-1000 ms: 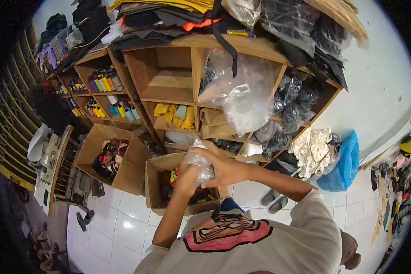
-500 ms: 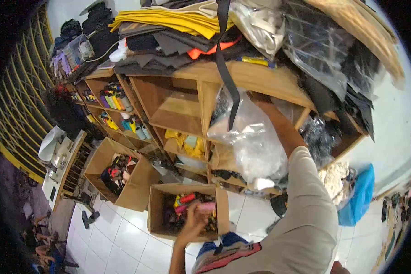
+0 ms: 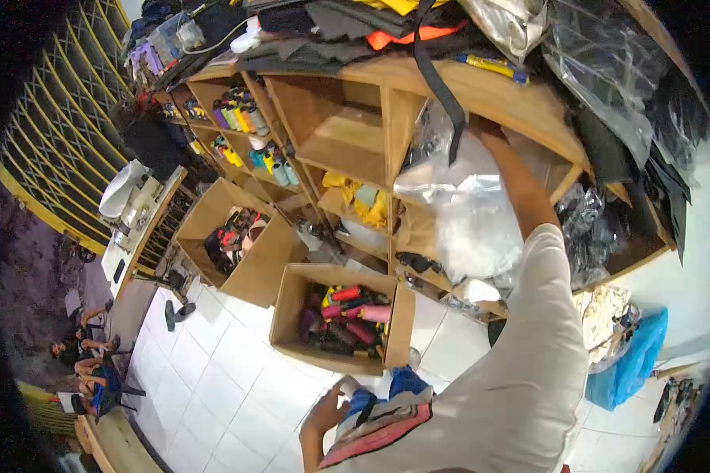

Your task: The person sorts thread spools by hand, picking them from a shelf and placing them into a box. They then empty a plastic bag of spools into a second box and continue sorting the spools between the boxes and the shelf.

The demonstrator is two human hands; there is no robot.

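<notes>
My left hand (image 3: pixel 326 410) is low in front of my body, below an open cardboard box (image 3: pixel 290 315). Its fingers are curled, with a small pale thing at the fingertips that I cannot make out. Inside the box lie several thread spools, among them a pink spool (image 3: pixel 375 314) and a red spool (image 3: pixel 345 294). My right arm reaches up into a wooden shelf compartment beside a clear plastic bag (image 3: pixel 477 229). My right hand (image 3: pixel 487 135) is at the compartment's upper opening, its fingers hidden. A black strap (image 3: pixel 442 94) hangs beside it.
Wooden shelves (image 3: pixel 386 130) hold colored spools and yellow bags (image 3: pixel 363 201). A second cardboard box (image 3: pixel 252 272) stands to the left, near a sewing machine (image 3: pixel 130 201). A blue bag (image 3: pixel 627 363) lies at right. People sit at far left.
My left hand has left the box of spools and moved down toward my body. My right arm still reaches into the shelf. The view has shifted, so shelves and boxes appear higher.
</notes>
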